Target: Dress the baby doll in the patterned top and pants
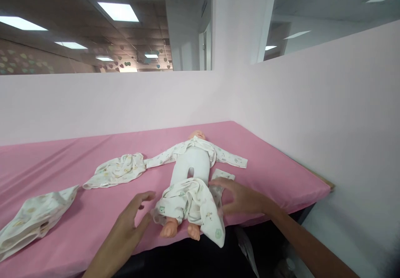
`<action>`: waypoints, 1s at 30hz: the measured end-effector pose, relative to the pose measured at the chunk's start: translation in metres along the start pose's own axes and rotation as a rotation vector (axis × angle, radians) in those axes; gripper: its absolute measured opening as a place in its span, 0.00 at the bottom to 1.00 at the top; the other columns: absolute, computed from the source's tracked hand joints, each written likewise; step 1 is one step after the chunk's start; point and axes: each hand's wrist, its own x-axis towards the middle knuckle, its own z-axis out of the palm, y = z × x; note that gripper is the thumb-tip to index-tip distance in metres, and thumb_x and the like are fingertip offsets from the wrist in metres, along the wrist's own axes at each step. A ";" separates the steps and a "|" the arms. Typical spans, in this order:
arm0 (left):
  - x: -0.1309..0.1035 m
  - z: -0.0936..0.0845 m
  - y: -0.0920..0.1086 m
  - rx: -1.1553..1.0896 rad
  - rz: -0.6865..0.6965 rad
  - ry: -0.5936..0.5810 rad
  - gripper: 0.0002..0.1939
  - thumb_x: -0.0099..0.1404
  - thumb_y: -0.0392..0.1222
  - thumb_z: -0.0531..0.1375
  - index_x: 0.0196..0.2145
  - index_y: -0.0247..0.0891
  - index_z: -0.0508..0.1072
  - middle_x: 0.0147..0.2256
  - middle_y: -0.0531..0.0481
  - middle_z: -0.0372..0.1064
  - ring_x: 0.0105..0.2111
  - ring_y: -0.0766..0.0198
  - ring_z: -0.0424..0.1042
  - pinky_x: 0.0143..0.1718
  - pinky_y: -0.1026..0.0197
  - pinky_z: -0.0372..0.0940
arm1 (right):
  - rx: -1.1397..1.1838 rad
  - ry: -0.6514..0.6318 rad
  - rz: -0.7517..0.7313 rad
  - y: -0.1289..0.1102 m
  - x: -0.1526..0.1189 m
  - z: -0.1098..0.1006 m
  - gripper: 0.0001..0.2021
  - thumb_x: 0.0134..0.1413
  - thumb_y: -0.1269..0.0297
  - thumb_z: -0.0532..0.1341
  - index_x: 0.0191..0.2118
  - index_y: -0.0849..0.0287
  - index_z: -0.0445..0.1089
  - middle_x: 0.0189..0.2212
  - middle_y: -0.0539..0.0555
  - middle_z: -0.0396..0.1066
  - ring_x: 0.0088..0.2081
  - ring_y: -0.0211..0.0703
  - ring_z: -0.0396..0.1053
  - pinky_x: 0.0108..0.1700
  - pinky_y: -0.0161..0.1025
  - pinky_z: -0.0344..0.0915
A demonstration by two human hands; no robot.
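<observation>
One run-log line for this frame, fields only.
left hand: open beside trousers | right hand: flat on trousers | doll: face-up on pink mattress | shirt open

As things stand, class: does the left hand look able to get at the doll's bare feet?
Probably yes. The left hand lies open on the pink mat right beside the doll's bare feet, which stick out uncovered below the bunched trousers; nothing lies between them.

Doll (190,167): lower legs hidden under bunched patterned trousers (190,205); face too small and foreshortened to read. Folded garment (31,222) at far left: cut off by the frame edge. Right hand (240,197): fingertips partly lost in the cloth. Both forearms run out of the bottom edge. Fabric prints too small to identify.
</observation>
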 end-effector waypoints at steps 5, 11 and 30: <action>0.010 -0.032 0.071 0.041 0.282 -0.183 0.24 0.69 0.53 0.49 0.61 0.51 0.59 0.61 0.48 0.58 0.59 0.53 0.60 0.53 0.55 0.63 | -0.357 -0.090 -0.143 0.029 -0.046 0.002 0.39 0.49 0.56 0.67 0.66 0.46 0.54 0.66 0.53 0.51 0.67 0.57 0.45 0.66 0.55 0.46; 0.075 -0.003 0.153 0.309 0.812 -0.708 0.21 0.60 0.47 0.59 0.51 0.43 0.70 0.50 0.47 0.69 0.53 0.52 0.65 0.53 0.54 0.59 | -0.569 0.137 -0.388 0.042 -0.039 0.042 0.09 0.58 0.65 0.59 0.43 0.53 0.74 0.63 0.52 0.57 0.65 0.50 0.50 0.66 0.50 0.45; 0.136 -0.020 0.123 -0.967 0.016 -0.682 0.13 0.58 0.46 0.64 0.33 0.33 0.69 0.31 0.47 0.69 0.31 0.64 0.69 0.34 0.64 0.64 | 0.021 0.162 0.018 0.015 -0.035 0.007 0.17 0.56 0.49 0.58 0.25 0.57 0.59 0.23 0.48 0.58 0.26 0.36 0.55 0.26 0.35 0.56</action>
